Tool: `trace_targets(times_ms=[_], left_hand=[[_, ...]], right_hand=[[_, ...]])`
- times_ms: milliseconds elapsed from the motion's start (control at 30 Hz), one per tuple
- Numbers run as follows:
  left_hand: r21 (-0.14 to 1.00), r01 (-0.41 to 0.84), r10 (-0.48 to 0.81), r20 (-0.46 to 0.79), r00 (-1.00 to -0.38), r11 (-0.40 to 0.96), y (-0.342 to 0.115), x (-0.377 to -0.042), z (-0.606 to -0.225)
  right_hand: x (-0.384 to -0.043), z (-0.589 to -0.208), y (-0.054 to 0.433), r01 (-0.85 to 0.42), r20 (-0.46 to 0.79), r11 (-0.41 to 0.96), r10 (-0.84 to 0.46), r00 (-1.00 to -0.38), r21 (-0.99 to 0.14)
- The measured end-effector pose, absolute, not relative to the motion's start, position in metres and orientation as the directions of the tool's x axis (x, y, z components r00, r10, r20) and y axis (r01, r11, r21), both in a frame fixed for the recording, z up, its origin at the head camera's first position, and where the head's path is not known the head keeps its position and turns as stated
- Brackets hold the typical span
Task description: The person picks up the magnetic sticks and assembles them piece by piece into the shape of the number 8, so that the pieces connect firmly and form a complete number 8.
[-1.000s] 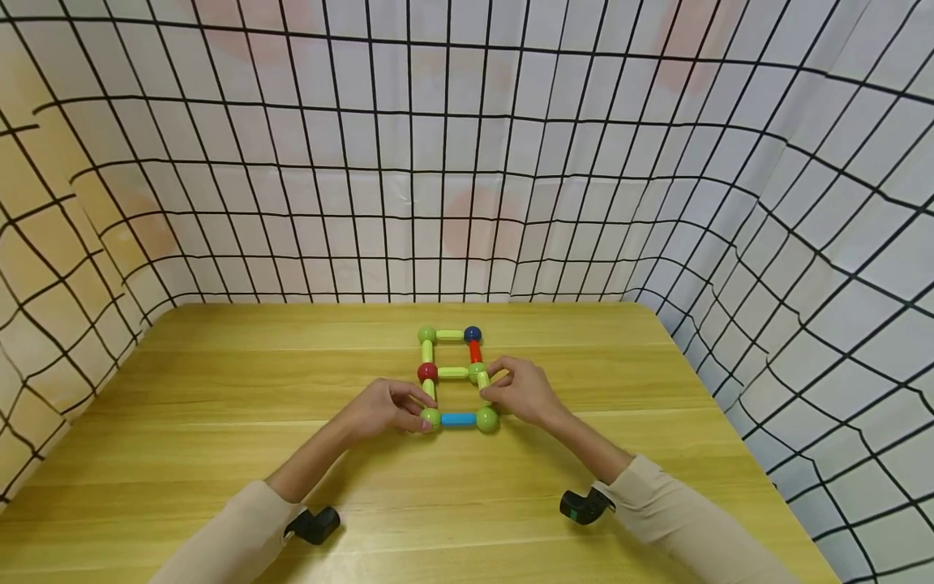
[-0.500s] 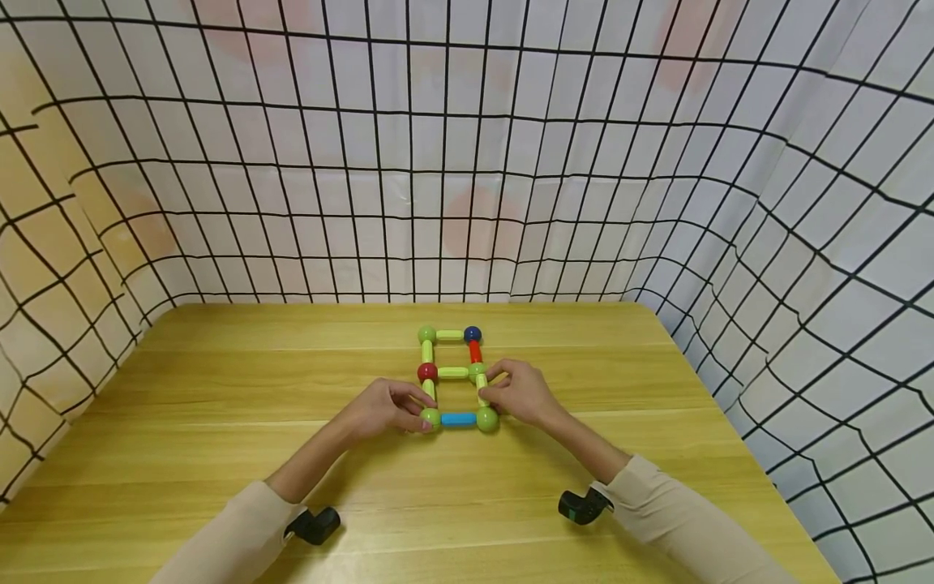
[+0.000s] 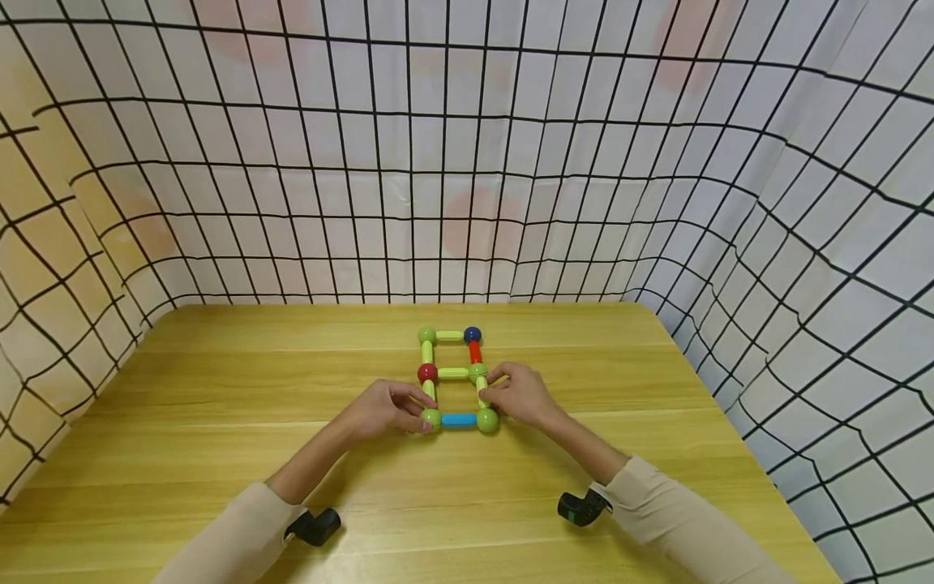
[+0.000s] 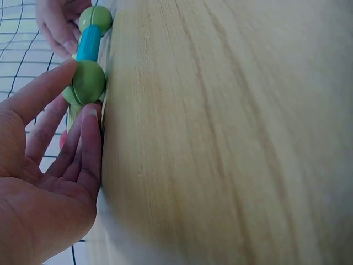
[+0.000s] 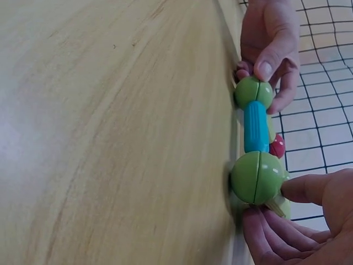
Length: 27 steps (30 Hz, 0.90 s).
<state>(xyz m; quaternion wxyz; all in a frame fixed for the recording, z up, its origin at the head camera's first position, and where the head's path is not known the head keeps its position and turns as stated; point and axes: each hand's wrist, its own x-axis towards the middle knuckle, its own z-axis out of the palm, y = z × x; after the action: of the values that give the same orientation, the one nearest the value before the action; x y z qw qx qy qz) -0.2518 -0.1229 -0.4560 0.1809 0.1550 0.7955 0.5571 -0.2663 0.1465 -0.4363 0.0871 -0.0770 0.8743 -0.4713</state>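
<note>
A two-square ladder frame of magnetic rods and balls lies on the table. My left hand (image 3: pixel 390 407) grips its near left green ball (image 4: pixel 88 83), thumb on the ball and fingers around the yellow-green rod behind. My right hand (image 3: pixel 521 393) pinches the right-side yellow-green rod (image 3: pixel 481 391) between thumb and fingers. This rod spans from the middle green ball (image 3: pixel 477 372) to the near right green ball (image 5: pixel 257 178). A blue rod (image 3: pixel 459 420) joins the two near balls. The red ball (image 3: pixel 427 372) stands at middle left, the dark blue ball (image 3: pixel 472 334) at far right.
The wooden table (image 3: pixel 219 389) extends around the frame. Black-lined white sheeting (image 3: pixel 394 203) rises at the back and both sides. A black wrist camera (image 3: pixel 314 526) hangs at the left sleeve, another camera (image 3: pixel 581 508) at the right.
The right-side rod has straightened slightly into line between its two balls. My right hand has shifted down a little with it. The left hand stays in place.
</note>
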Motion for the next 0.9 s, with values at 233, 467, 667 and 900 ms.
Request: trace_targets(times_ms=[233, 467, 667, 900], left_hand=[[0.943, 0.047, 0.451, -0.113, -0.885, 0.329, -0.1225, -0.2507, -0.4549], [0.943, 0.047, 0.450, -0.113, -0.886, 0.329, -0.1224, -0.2511, -0.4551], [0.943, 0.040, 0.449, -0.119, -0.885, 0.330, -0.1219, -0.2517, -0.4551], [0.932, 0.059, 0.442, -0.113, -0.890, 0.357, -0.1216, -0.2498, -0.4530]], right_hand=[[-0.2669, -0.4405, 0.1470, -0.065, -0.062, 0.549, -0.209, -0.976, -0.833], [-0.2669, -0.4422, 0.1469, -0.059, -0.064, 0.554, -0.199, -0.978, -0.830], [-0.2658, -0.4407, 0.1476, -0.062, -0.057, 0.550, -0.198, -0.979, -0.833], [-0.2652, -0.4427, 0.1476, -0.071, -0.048, 0.556, -0.197, -0.979, -0.828]])
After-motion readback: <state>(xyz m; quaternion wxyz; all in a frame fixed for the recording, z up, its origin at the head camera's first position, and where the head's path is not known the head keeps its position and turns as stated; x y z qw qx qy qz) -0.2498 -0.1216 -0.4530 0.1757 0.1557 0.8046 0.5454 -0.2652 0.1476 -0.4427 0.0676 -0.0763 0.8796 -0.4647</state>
